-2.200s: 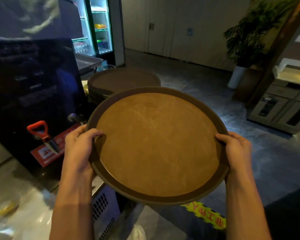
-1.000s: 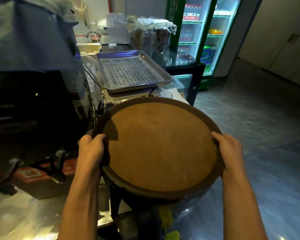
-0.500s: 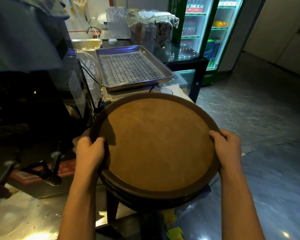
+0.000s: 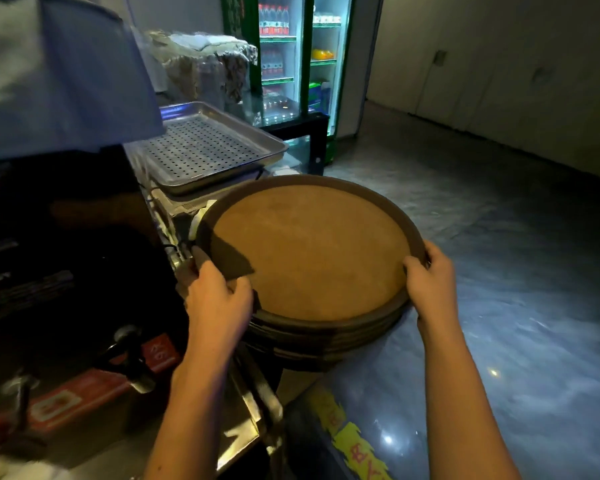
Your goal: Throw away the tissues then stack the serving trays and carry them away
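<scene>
A round brown serving tray (image 4: 312, 251) with a dark raised rim lies on top of a stack of several like trays (image 4: 326, 341) at the corner of a steel counter. My left hand (image 4: 219, 299) grips the tray's near left rim, thumb over the edge. On the right rim sits my right hand (image 4: 428, 275), fingers curled around the edge. The top tray sits nearly flush on the stack. No tissues are in view.
A perforated steel pan (image 4: 205, 147) sits just behind the stack. A dark drink dispenser (image 4: 66, 237) with taps stands to the left. Lit drink fridges (image 4: 291, 64) stand at the back. Open grey floor (image 4: 499, 237) stretches to the right, with yellow tape (image 4: 354, 441) below.
I turned left to the counter and lowered the tray from mid-air onto the stack. Both hands stay on its rim, and the view has shifted closer.
</scene>
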